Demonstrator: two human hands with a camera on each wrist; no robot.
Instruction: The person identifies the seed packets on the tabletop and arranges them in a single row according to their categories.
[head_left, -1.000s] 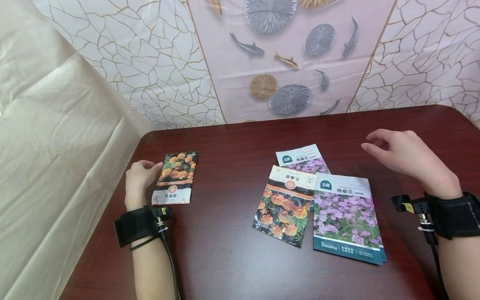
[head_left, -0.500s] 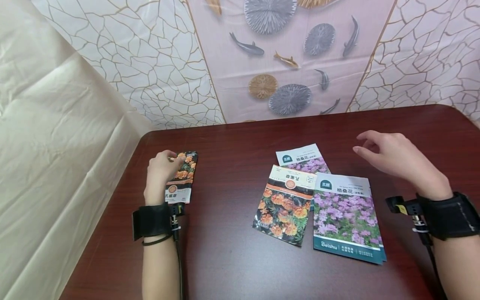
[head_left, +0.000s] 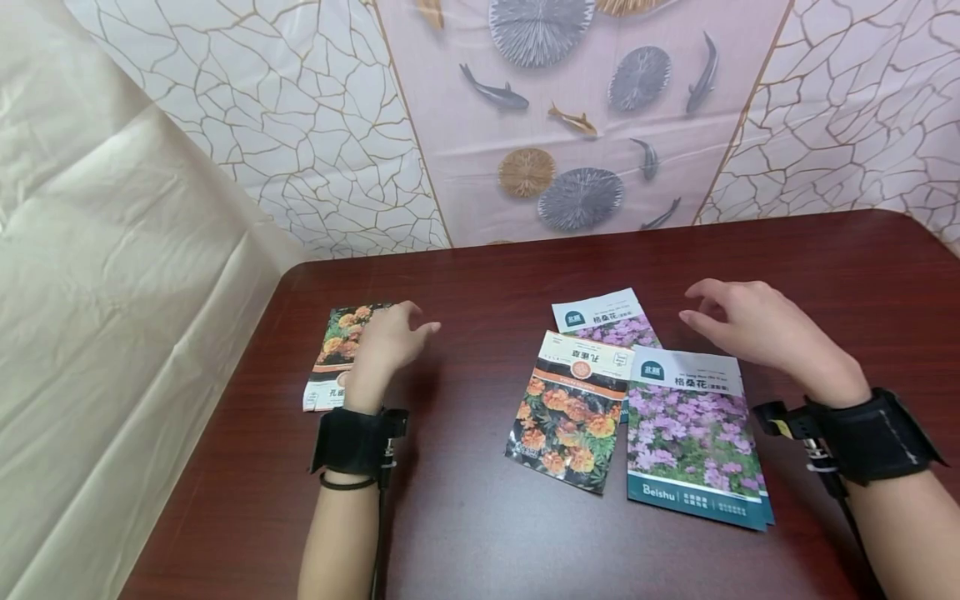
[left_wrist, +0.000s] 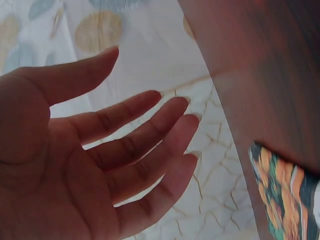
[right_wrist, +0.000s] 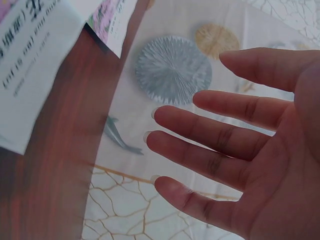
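Note:
My left hand (head_left: 392, 337) hovers at the right side of a marigold seed packet (head_left: 337, 346) on the table's left and hides part of it. In the left wrist view the palm shows bare, fingers (left_wrist: 145, 135) loosely extended. My right hand (head_left: 757, 321) hangs above the table, just beyond the upper right corner of a purple-flower seed packet (head_left: 693, 425). Its fingers (right_wrist: 200, 130) are relaxed and hold nothing in the right wrist view. Left of that packet lies a second marigold packet (head_left: 570, 408), turned upside down, overlapping another purple-flower packet (head_left: 600, 312) behind.
The dark red wooden table (head_left: 465, 517) ends at a patterned cloth backdrop (head_left: 480, 200). A cream cloth (head_left: 135, 333) hangs along the left edge. Each wrist wears a black strap (head_left: 348, 442) with a camera and cable. Another packet edge shows under the front purple-flower packet.
My left hand has moved right across the left marigold packet, which stays in place. The right hand has drifted left and slightly nearer the purple-flower packets.

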